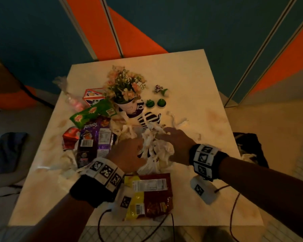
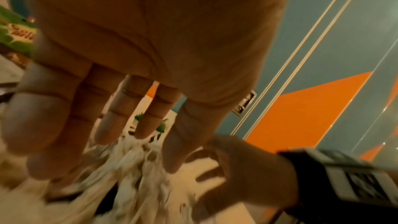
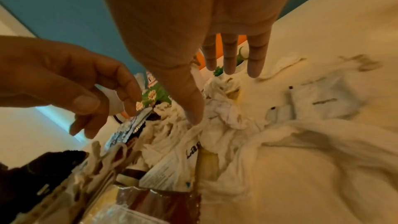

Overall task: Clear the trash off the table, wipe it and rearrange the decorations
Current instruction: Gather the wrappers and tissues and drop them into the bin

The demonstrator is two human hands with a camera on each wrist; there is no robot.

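A heap of crumpled white tissue and a thin plastic bag (image 1: 158, 149) lies mid-table. My left hand (image 1: 138, 147) hovers at its left side with fingers spread and straight, as the left wrist view shows (image 2: 103, 142). My right hand (image 1: 164, 134) reaches over the heap from the right, fingers straight; its thumb tip touches a tissue strand (image 3: 200, 125). Neither hand holds anything. Snack bags lie around: a purple one (image 1: 94, 137), a green one (image 1: 93, 113), a red wrapper (image 1: 70, 137), a red-and-yellow one (image 1: 150, 194). Behind stand a flower pot (image 1: 128, 107), a striped figure (image 1: 150, 118) and two green candles (image 1: 155, 103).
The white table (image 1: 191, 81) carries orange-brown smears at left and right. A small box (image 1: 93, 96), a clear bag with pink sweets (image 1: 72, 100) and a little flower ornament (image 1: 160, 89) sit toward the back. Cables hang over the near edge (image 1: 233, 215). Dark bundles lie on the floor either side.
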